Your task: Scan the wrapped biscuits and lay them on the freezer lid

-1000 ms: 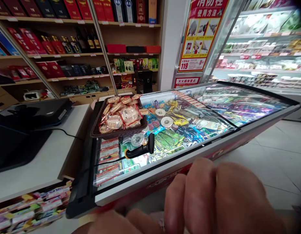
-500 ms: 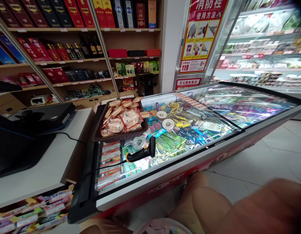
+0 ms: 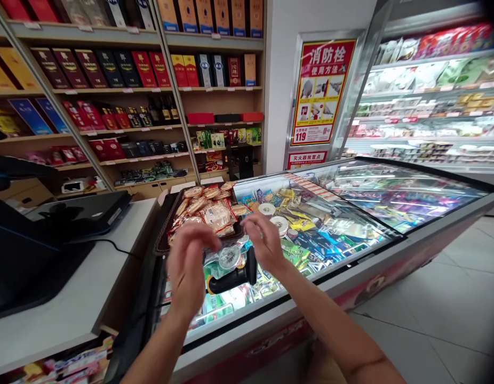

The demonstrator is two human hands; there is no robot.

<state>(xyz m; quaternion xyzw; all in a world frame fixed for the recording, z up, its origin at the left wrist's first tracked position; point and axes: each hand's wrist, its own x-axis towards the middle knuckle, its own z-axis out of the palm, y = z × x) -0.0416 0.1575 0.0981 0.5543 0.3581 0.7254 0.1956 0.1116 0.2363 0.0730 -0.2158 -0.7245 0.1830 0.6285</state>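
Atop freezer glass: dark wicker basket (image 3: pixel 164 241), heaped wrapped pastries (image 3: pixel 215 215).

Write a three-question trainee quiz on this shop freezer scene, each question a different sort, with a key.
1. True or false: the basket of wrapped snacks stands on the glass lid of the chest freezer.
2. Multiple choice: the black handheld scanner lies (A) on the white counter, (B) on the freezer lid below the two hands, (C) in the basket.
3. Fill in: the left hand and the right hand are raised over the near edge of the ____.

Key: 1 true. 2 B. 3 basket.
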